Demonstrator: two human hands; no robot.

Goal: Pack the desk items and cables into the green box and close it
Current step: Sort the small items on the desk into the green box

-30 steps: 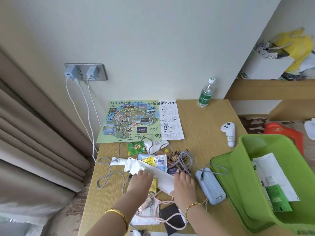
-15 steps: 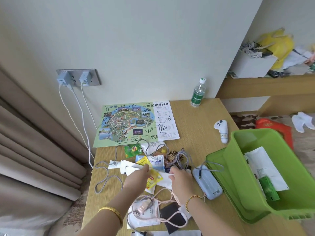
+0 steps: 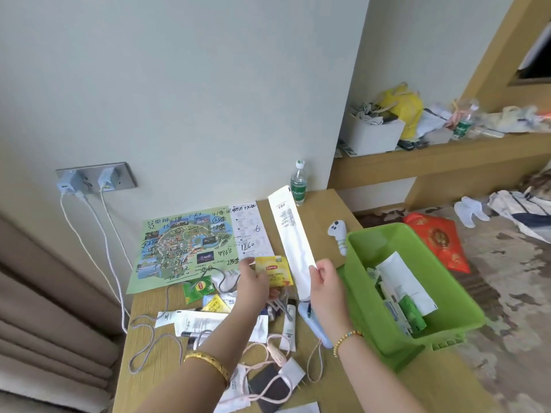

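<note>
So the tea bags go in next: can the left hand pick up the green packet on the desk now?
Probably not yet: the left hand already holds the yellow tea packet. The green packet lies uncovered beside it.

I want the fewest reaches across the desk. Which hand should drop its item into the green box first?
Right hand: it holds the long white packet right beside the green box; the left hand, holding the yellow tea bag, is farther.

Head view, angled down, near desk (image 3: 322, 204)
</note>
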